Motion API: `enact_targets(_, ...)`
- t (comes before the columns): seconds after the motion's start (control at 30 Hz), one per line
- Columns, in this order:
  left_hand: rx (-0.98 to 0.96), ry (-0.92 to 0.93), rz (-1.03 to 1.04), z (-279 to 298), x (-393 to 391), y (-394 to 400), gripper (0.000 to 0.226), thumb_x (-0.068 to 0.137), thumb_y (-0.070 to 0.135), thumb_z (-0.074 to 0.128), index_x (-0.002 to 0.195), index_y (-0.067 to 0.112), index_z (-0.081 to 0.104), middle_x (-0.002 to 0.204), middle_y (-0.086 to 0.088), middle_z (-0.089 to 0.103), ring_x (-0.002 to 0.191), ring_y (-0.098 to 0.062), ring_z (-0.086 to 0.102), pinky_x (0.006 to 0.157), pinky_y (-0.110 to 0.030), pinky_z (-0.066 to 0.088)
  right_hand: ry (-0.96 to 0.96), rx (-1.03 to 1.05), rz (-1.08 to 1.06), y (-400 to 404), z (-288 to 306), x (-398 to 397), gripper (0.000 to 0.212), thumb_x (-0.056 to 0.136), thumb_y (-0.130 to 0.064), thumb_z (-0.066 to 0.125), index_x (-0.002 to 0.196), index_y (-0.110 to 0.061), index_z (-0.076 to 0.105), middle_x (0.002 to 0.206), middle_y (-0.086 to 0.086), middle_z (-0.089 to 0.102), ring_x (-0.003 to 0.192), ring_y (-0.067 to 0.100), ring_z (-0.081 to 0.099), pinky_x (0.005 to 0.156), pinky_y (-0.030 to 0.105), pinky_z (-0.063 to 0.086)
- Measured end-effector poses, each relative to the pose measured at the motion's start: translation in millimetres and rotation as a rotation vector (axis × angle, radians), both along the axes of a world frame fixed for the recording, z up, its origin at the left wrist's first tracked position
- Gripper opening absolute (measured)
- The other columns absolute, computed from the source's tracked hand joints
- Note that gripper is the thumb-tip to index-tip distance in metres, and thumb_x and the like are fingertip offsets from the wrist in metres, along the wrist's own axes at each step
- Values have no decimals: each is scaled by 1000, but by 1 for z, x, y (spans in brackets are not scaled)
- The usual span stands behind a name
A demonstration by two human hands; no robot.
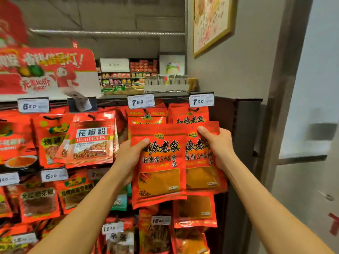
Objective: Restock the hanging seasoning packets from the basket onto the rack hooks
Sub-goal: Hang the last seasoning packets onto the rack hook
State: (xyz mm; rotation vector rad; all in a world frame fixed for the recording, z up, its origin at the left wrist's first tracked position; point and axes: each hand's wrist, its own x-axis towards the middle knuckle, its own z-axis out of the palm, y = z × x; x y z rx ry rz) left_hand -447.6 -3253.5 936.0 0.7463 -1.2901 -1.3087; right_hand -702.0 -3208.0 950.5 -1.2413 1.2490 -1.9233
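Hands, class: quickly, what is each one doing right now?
Left hand: grips a red foil seasoning packet.
Right hand: grips another red packet.

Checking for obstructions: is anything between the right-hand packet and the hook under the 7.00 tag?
Yes. Packets already hanging there fill the hook, so the packet the right hand holds must go in front of them.

The held packets (158,165) hide the hanging ones behind them, and the red sign (45,70) at far left is blurred.
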Motion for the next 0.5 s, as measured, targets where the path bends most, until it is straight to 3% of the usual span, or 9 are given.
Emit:
enact_targets(0.13, -33, -10, 40, 7, -23, -11, 26, 93, 36, 70, 113, 20, 70, 102, -6, 79, 92, -24, 77, 79, -42, 60, -5, -15, -73, -31, 12, -9, 8, 79, -40, 82, 81, -33, 79, 84, 1, 79, 79, 21, 77, 76, 46, 63)
enact_targets(0.27, -34, 15, 87, 16, -43, -23, 13, 95, 29, 69, 104, 19, 71, 94, -2, 80, 81, -19, 78, 59, -30, 60, -36, -9, -123, -60, 20, -21, 9, 73, -44, 79, 78, -37, 78, 78, -3, 78, 78, 19, 76, 80, 54, 61)
enact_targets(0.37, -18, 11, 117, 20, -53, -30, 9, 95, 27, 69, 100, 21, 72, 91, -1, 80, 81, -19, 77, 64, -31, 60, -51, -15, -127, -73, 19, -26, 10, 72, -43, 78, 76, -34, 77, 75, -2, 77, 73, 17, 75, 77, 55, 61)
enact_targets(0.5, -17, 3, 123, 20, -56, -34, 10, 95, 29, 68, 99, 20, 71, 86, 1, 80, 75, -16, 77, 53, -25, 58, -73, -43, -153, -78, 17, -27, 11, 76, -39, 80, 68, -33, 76, 71, -2, 76, 68, 15, 72, 74, 51, 60)
